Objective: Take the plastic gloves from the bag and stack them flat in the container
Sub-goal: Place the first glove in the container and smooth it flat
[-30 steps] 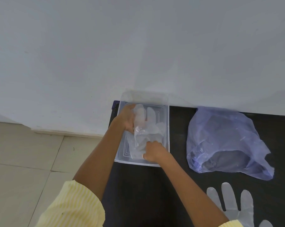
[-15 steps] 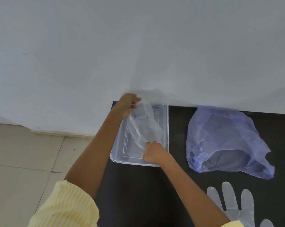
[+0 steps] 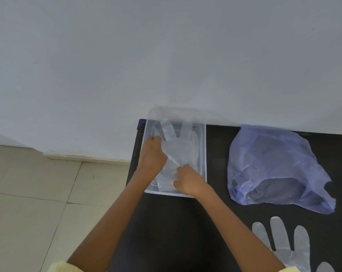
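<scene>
Both hands are down in the container [image 3: 205,154]. The left hand [image 3: 152,154] has its fingers curled over the left edge of a clear plastic glove [image 3: 179,152] and grips it. The right hand [image 3: 187,181] has its fingers curled round the glove's cuff end, close to the container's near wall.

By count there are two hands, one container, one bag [image 3: 274,167] and two gloves that show plainly. One glove lies inside the container. The second glove [image 3: 284,246] lies on the bench [image 3: 166,232], well to the right of the container and nearer the person. Whether more gloves lie under the held one cannot be told, as the plastic is all see-through.

The held glove lies lengthwise along the container's long axis. Its fingers point at the container's far wall and its cuff at the near wall. One finger near the far left corner looks crumpled. The second glove lies flat, fingers pointing the same way.

The bag is thin, bluish and crumpled. It lies to the right of the container, apart from it, with its open mouth towards the near side.

The bench top is black. The container's far wall is close against a pale grey wall [image 3: 166,55]. Left of the container, beige floor tiles [image 3: 28,193] show below the bench edge. Yellow sleeves [image 3: 64,267] edge the bottom of the view.
</scene>
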